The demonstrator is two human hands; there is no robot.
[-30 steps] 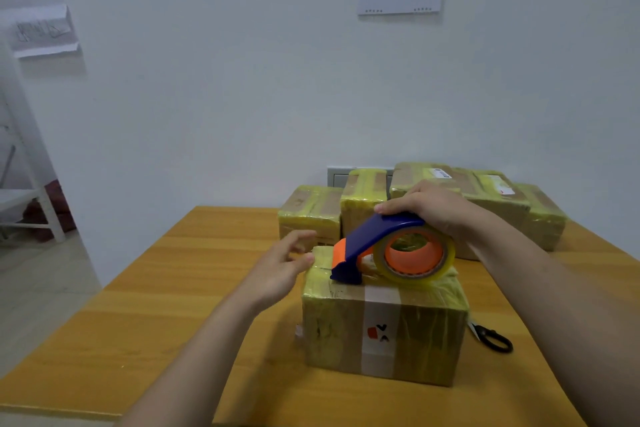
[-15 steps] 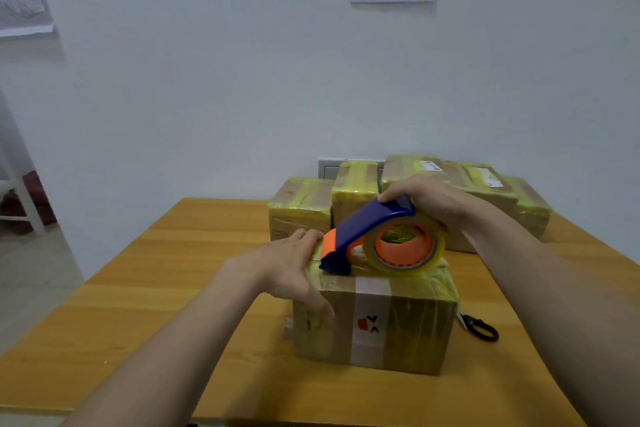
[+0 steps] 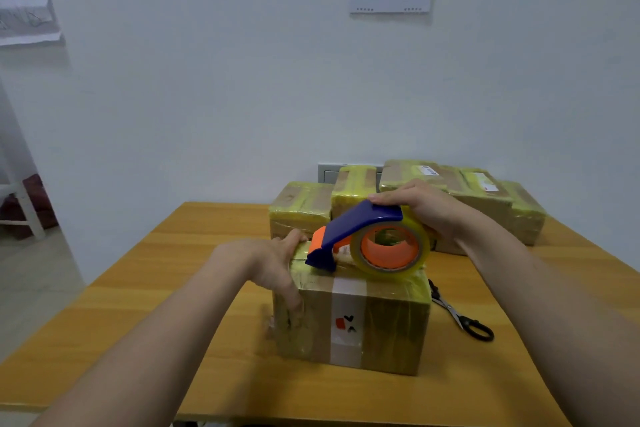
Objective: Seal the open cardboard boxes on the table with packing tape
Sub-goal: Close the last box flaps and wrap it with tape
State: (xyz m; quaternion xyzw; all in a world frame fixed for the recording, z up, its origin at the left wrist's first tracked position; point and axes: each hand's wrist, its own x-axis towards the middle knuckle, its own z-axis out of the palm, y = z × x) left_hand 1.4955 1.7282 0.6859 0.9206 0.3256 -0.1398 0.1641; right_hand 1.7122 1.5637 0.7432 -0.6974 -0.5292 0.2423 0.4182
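The left grip (image 3: 273,263) clasps a corner of the box (image 3: 381,322) to steady it while the right grip (image 3: 426,208) holds the tape dispenser (image 3: 367,225) against its top

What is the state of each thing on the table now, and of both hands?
front box: closed, taped, standing on the table.
tape dispenser: resting on the front box's top.
left hand: grips the front box's top left corner.
right hand: grips the tape dispenser from above.
scissors: closed, lying flat beside the front box.
back boxes: closed, taped, untouched.
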